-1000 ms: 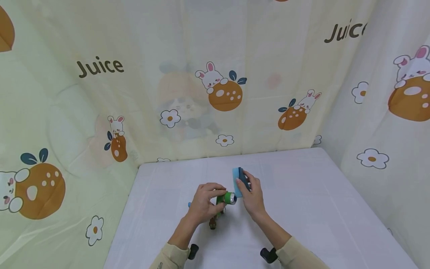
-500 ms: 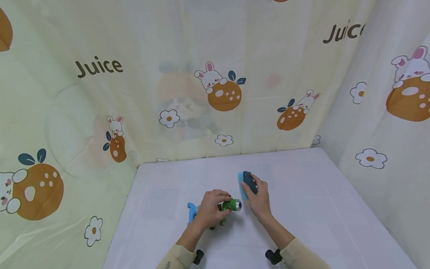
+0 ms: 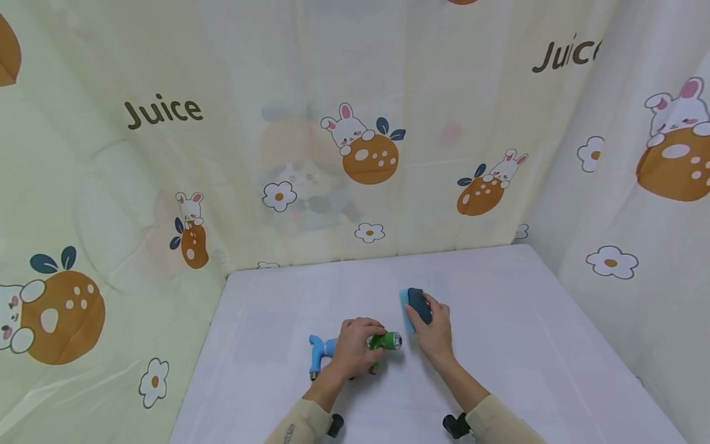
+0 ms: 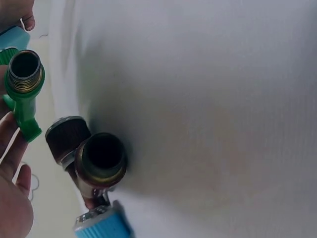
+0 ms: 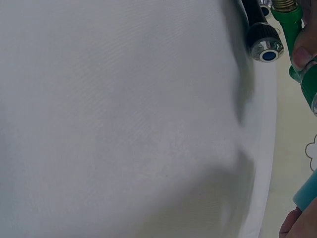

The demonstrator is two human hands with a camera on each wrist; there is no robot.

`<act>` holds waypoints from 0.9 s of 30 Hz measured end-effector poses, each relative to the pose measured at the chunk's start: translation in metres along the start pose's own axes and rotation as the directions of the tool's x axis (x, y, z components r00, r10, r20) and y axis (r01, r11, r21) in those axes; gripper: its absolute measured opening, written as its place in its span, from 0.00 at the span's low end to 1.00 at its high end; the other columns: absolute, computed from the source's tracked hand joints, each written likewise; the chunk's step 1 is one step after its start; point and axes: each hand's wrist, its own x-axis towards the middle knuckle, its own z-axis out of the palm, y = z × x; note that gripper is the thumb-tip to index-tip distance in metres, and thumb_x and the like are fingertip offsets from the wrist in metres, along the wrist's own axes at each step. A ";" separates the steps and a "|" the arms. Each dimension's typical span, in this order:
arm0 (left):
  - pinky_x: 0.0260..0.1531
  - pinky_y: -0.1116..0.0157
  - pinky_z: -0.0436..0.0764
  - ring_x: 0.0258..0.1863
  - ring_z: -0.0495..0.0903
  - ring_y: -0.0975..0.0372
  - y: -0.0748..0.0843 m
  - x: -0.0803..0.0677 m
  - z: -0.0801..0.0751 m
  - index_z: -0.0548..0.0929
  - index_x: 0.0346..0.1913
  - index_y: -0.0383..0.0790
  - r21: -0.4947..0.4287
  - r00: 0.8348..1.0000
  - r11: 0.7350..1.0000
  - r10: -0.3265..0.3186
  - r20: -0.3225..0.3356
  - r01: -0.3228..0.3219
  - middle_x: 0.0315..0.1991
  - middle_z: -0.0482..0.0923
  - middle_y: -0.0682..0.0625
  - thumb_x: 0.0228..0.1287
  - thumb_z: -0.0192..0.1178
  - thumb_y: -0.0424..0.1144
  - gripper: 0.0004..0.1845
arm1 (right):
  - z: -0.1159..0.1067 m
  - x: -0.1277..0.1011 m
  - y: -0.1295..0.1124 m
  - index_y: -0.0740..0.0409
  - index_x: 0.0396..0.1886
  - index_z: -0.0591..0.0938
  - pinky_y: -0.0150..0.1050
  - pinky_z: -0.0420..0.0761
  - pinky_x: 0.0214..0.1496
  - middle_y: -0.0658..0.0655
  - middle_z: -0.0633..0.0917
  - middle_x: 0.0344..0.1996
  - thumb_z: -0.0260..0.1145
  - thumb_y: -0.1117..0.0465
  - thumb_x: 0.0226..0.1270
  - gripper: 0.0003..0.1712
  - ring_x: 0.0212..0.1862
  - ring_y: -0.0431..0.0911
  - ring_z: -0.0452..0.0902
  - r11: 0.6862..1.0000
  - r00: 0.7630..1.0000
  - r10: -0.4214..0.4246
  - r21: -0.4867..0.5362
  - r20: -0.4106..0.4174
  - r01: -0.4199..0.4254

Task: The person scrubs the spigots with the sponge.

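Observation:
My left hand [image 3: 366, 338] grips a green hose nozzle [image 3: 386, 341] low over the white table [image 3: 499, 345], with its metal tip pointing right. In the left wrist view the green nozzle [image 4: 24, 79] shows its brass threaded end beside my fingers [image 4: 12, 168]. My right hand [image 3: 426, 316] holds a light blue sponge block with a dark blue grip [image 3: 417, 304], just right of the nozzle's tip. In the right wrist view the green nozzle [image 5: 296, 27] sits at the top right and the light blue block [image 5: 308, 191] at the right edge.
A blue hose nozzle [image 3: 318, 353] lies on the table left of my left hand. A brass threaded fitting [image 4: 101, 157] and a dark knob [image 4: 66, 134] lie under that hand. Printed curtains [image 3: 333, 142] close in the table at the back and on both sides.
Both hands have come toward me and slightly right, lowering the green nozzle and the sponge block. The blue nozzle on the left, hidden before, now shows.

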 end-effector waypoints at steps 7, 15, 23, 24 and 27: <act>0.60 0.50 0.72 0.54 0.84 0.63 0.001 0.002 0.007 0.92 0.48 0.51 0.040 0.997 0.998 -0.060 0.047 0.058 0.50 0.88 0.59 0.56 0.77 0.44 0.15 | -0.002 0.000 0.003 0.53 0.78 0.66 0.60 0.66 0.72 0.67 0.68 0.66 0.65 0.35 0.72 0.44 0.67 0.60 0.68 1.000 1.000 0.002 -0.012 0.017 -0.002; 0.59 0.49 0.71 0.53 0.84 0.62 0.002 0.004 0.012 0.92 0.46 0.51 0.082 0.989 0.991 -0.114 0.091 0.107 0.49 0.88 0.58 0.55 0.78 0.44 0.14 | -0.002 0.001 0.004 0.53 0.78 0.67 0.59 0.67 0.70 0.66 0.69 0.65 0.66 0.36 0.72 0.44 0.65 0.60 0.69 1.000 1.000 -0.007 -0.018 0.014 0.007; 0.59 0.47 0.72 0.50 0.84 0.61 0.002 0.007 0.017 0.93 0.45 0.51 0.142 0.982 0.981 -0.146 0.118 0.129 0.47 0.89 0.57 0.55 0.77 0.45 0.13 | -0.002 0.000 0.005 0.54 0.78 0.67 0.61 0.65 0.72 0.67 0.68 0.65 0.67 0.38 0.72 0.44 0.67 0.61 0.67 0.999 1.000 -0.019 -0.044 0.018 0.020; 0.59 0.47 0.72 0.50 0.84 0.61 0.002 0.007 0.018 0.93 0.45 0.51 0.151 0.982 0.980 -0.147 0.121 0.129 0.46 0.89 0.58 0.55 0.77 0.45 0.13 | -0.002 0.000 0.005 0.55 0.77 0.68 0.60 0.65 0.72 0.67 0.68 0.65 0.68 0.38 0.71 0.43 0.67 0.61 0.67 0.998 1.000 -0.022 -0.050 0.015 0.023; 0.60 0.47 0.71 0.49 0.85 0.61 0.001 0.008 0.020 0.93 0.44 0.51 0.161 0.978 0.978 -0.157 0.136 0.135 0.46 0.89 0.57 0.55 0.77 0.45 0.13 | -0.002 0.001 0.007 0.55 0.77 0.68 0.60 0.64 0.72 0.67 0.69 0.65 0.69 0.39 0.71 0.43 0.67 0.61 0.67 0.998 1.000 -0.024 -0.065 0.007 0.024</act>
